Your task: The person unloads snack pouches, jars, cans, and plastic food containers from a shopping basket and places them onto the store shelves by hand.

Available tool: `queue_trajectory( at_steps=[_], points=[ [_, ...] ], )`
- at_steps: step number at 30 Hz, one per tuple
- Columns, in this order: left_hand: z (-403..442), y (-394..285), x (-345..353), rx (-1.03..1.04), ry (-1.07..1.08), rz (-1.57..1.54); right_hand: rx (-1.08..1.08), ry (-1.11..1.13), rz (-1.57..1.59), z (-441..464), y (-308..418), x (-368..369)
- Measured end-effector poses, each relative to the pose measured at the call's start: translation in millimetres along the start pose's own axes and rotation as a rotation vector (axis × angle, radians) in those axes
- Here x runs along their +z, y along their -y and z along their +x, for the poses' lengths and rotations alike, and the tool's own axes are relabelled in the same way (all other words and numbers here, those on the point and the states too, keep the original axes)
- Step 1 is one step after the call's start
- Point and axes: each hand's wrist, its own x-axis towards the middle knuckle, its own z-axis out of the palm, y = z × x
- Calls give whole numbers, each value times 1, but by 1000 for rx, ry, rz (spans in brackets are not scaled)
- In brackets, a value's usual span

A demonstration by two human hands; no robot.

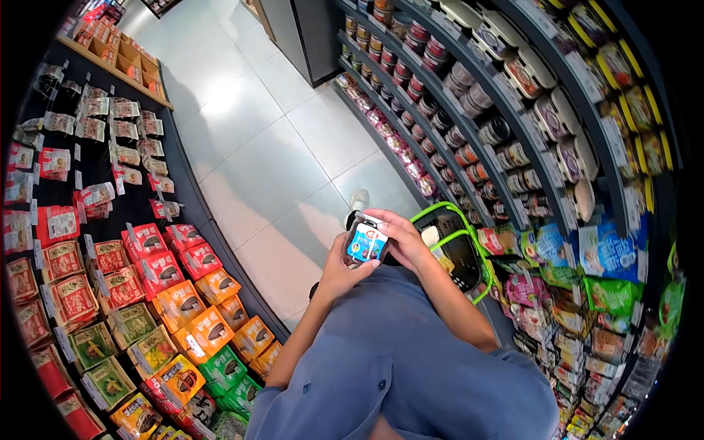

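A small dark food package [366, 243] with a blue and white label and a red mark sits between my hands in front of my body. My left hand [343, 265] wraps its left side and lower edge, thumb along the bottom. On the upper right, my right hand [398, 233] grips the same package, with fingers over its top edge. The label faces up toward me; its small print is too small to read. Close to my right forearm is a shopping basket [480, 270] with a bright green rim and handle, holding a few pale and yellow items.
Shelves of bagged snacks [202, 330] line the left side. To the right, curved shelves [480, 139] carry jars, tubs and cups, with hanging packets [616, 249] lower down. A tiled aisle floor [257, 147] runs ahead, past a dark cabinet [315, 40].
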Motion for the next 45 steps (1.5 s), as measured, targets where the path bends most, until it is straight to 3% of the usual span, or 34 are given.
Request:
queue_trajectory(
  at_steps=[12,14,17,21,22,25,31,34,38,45],
  points=[
    [197,-94,-19,112,-59,259,-6,59,-103,178,145,-17],
    [223,-107,-12,2,-55,8,-68,19,-111,193,165,-20],
    [253,-123,-10,56,-19,-19,-163,20,63,207,184,-28],
    [298,-132,-17,75,-24,-37,-9,-150,32,223,195,-41],
    [307,-138,-17,64,-25,-41,-15,-153,30,226,199,-42],
    [339,-143,-22,104,45,-32,229,-103,103,238,212,-45],
    [423,-138,-49,86,225,50,132,-219,229,284,243,-41],
    [478,-145,-71,287,248,397,29,-317,247,322,259,-40],
    [549,-186,-92,458,264,626,-121,-470,172,388,280,-35],
    [649,-232,-128,557,233,518,-301,-605,82,493,330,-10]
  ],
)
